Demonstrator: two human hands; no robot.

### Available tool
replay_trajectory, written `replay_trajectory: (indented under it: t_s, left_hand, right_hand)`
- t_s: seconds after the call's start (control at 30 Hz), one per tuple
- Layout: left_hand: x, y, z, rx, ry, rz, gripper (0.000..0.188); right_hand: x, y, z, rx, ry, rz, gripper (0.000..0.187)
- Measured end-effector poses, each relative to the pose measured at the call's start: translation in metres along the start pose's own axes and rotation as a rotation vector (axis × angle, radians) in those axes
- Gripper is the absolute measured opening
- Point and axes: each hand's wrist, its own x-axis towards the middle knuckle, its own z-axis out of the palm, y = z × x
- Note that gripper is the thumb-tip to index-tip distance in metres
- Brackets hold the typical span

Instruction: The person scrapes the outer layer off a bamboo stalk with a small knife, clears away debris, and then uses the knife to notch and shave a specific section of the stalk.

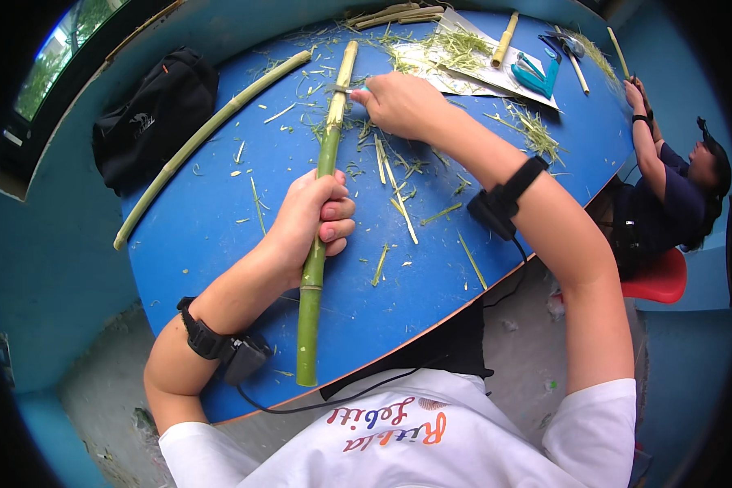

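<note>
My left hand [319, 213] is wrapped round the middle of a green bamboo pole [310, 325]. The pole points away from me across the table. Its near half is green and smooth, while the far part is scraped to pale yellow. My right hand [400, 104] is closed on a peeler, its handle mostly hidden by the fingers with a bit of teal showing. The peeler's metal blade [340, 89] lies across the pale part of the pole near the far end. Thin green shavings [398, 195] are scattered on the table beside both hands.
On the blue table [220, 301] lie a long peeled pole [211, 130], paper sheets [431, 77] under shavings, a teal tool [537, 77] and a short pale pole [505, 41]. A black bag [154, 118] is at left. Another person [675, 179] works at far right.
</note>
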Motion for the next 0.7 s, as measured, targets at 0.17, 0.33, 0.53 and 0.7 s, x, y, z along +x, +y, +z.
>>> replay_trajectory:
  t_s: [0.17,0.33,0.53,0.7]
  left_hand:
    - [-0.005,-0.004,0.003,0.011,0.010,-0.001,0.009]
    - [-0.001,-0.003,0.000,0.022,-0.008,0.009,0.011]
    - [0.004,-0.009,0.001,0.122,-0.012,0.089,0.009]
    - [0.006,-0.018,0.005,0.347,0.056,0.215,0.026]
  right_hand:
    - [0.034,0.020,-0.003,-0.038,-0.051,0.166,0.053]
    - [0.031,0.024,-0.004,-0.072,-0.033,0.161,0.053]
    - [-0.001,0.007,-0.023,-0.070,-0.043,0.076,0.053]
    - [-0.032,-0.006,-0.029,-0.074,-0.193,0.074,0.052]
